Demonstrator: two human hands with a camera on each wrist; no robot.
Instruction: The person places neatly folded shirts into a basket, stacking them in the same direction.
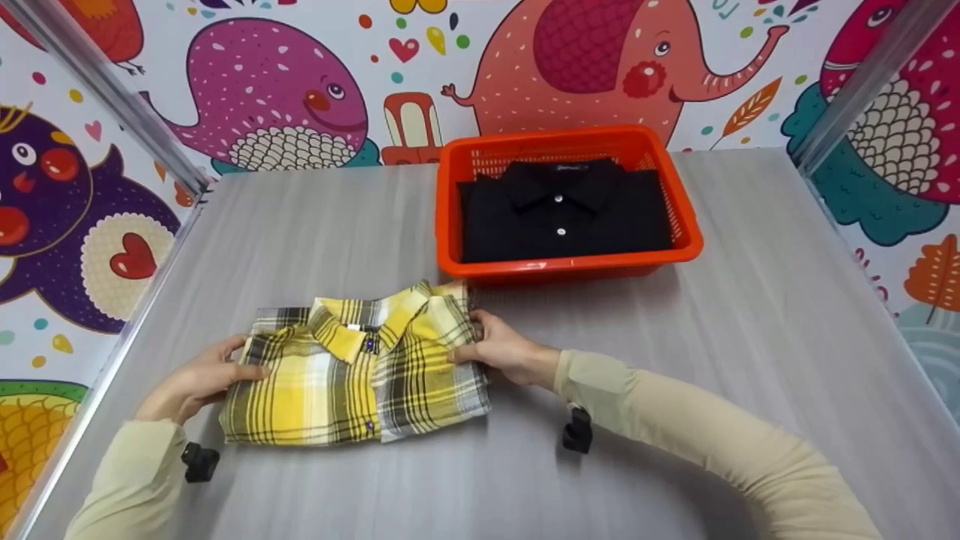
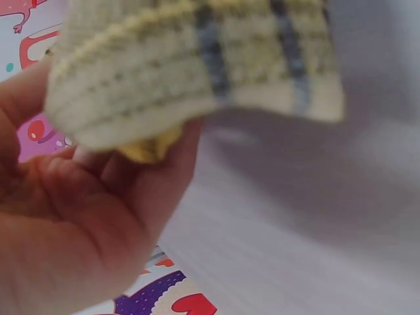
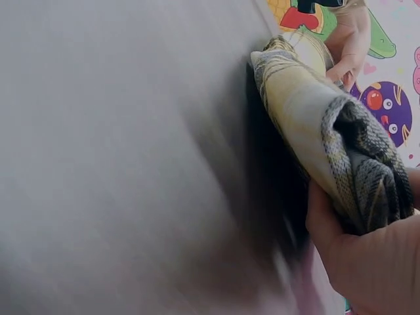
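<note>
A folded yellow, black and white plaid shirt (image 1: 322, 390) spans the space between my two hands, its collar on the far side. My left hand (image 1: 202, 379) grips the left edge, thumb on top. In the left wrist view, the left hand's fingers (image 2: 174, 170) reach under the cloth. The right edge is held by my right hand (image 1: 510, 349), with its thumb over the front. The right wrist view shows the folded layers of the shirt (image 3: 302, 98) in that grip, with a dark shadow beneath; the shirt appears raised off the table.
Behind the shirt stands an orange-red plastic basket (image 1: 570, 266) holding a folded black collared shirt (image 1: 517, 225) with white buttons. The grey table (image 1: 750, 300) is bounded by cartoon-printed panels (image 1: 420, 67) at the back and sides, with metal posts (image 1: 862, 82) at the corners.
</note>
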